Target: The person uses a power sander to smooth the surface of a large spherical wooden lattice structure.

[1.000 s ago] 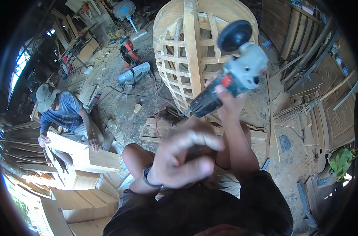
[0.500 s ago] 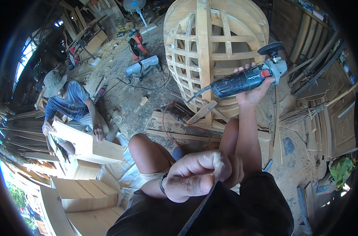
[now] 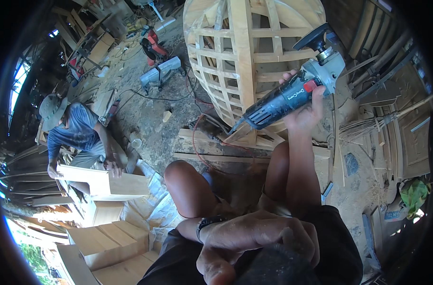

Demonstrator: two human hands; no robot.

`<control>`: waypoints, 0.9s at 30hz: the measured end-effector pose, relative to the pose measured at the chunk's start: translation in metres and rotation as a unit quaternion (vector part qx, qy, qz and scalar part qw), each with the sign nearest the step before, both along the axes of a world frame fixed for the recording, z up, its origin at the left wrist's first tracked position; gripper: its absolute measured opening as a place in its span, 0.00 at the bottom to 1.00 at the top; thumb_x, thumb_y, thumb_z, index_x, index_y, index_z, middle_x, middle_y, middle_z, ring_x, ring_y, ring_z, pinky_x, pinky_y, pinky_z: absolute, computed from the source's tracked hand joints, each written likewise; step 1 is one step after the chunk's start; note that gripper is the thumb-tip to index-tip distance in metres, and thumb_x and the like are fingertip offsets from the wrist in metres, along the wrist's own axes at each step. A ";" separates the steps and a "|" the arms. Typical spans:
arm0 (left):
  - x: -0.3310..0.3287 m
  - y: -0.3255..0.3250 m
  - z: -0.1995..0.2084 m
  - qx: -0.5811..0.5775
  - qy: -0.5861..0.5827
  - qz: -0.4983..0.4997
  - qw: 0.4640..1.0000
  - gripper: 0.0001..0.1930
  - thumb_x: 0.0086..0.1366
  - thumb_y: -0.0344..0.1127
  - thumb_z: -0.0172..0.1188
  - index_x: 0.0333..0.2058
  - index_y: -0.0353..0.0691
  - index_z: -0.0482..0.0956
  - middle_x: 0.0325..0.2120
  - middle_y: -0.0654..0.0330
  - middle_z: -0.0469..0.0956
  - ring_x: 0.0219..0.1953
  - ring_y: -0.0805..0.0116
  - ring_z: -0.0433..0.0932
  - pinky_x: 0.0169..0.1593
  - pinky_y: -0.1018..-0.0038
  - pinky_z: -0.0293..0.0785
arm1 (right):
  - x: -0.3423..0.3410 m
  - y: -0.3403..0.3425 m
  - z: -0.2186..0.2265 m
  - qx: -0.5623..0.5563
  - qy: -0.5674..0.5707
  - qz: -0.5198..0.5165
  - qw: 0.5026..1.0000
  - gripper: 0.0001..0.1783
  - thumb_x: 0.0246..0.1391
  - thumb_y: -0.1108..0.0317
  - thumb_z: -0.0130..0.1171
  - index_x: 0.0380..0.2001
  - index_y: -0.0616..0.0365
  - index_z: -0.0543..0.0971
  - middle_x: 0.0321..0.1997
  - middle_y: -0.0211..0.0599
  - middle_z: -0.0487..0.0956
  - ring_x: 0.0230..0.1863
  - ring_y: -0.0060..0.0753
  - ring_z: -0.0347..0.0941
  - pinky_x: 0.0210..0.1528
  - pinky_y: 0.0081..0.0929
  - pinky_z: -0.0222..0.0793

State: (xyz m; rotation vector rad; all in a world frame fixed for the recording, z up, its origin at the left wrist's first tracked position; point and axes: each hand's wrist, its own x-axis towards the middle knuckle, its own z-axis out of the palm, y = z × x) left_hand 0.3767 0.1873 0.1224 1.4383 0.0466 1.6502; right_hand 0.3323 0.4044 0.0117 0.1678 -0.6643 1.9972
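An angle grinder (image 3: 292, 92) is being held up in the right hand (image 3: 306, 111), the fingers being wrapped tightly around its dark body. Beyond the grip, the grey head and black disc guard are being pointed up and away; behind the grip, the tail of the tool and its cord are being trailed down toward the knees. Just past the grinder, a round wooden lattice frame (image 3: 245, 61) is being stood on the dusty floor, near the tool but apart from it. The left hand (image 3: 259, 237) is being kept close below the camera, its fingers curled loosely together over a dark blurred shape; whether anything is being gripped cannot be told. Well to the left of both hands, pale boards (image 3: 107, 183) are being handled by another person (image 3: 74, 135).
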 end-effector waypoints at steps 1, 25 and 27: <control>-0.002 0.016 -0.010 0.067 -0.011 0.024 0.997 0.45 0.61 0.72 0.54 0.52 0.28 0.64 0.42 0.44 0.73 0.39 0.59 0.75 0.30 0.69 0.74 | 0.001 0.001 -0.001 0.030 -0.012 -0.005 0.999 0.43 0.59 0.36 0.54 0.60 0.66 0.65 0.52 0.51 0.74 0.53 0.48 0.73 0.60 0.47 0.67; -0.410 0.276 0.192 -0.042 0.453 0.639 0.620 0.16 0.71 0.34 0.50 0.50 0.29 0.77 0.46 0.52 0.77 0.45 0.63 0.78 0.46 0.76 0.74 | -0.036 0.043 0.094 -0.103 -0.310 -0.170 0.930 0.47 0.39 0.59 0.78 0.58 0.61 0.62 0.43 0.45 0.77 0.38 0.38 0.79 0.40 0.35 0.79; -0.447 0.351 0.228 -0.055 0.388 0.595 0.702 0.14 0.70 0.36 0.54 0.45 0.32 0.79 0.41 0.58 0.80 0.46 0.70 0.76 0.52 0.75 0.70 | -0.039 0.043 0.115 -0.150 -0.304 -0.193 0.921 0.47 0.41 0.56 0.77 0.58 0.63 0.60 0.43 0.45 0.76 0.37 0.37 0.79 0.39 0.34 0.79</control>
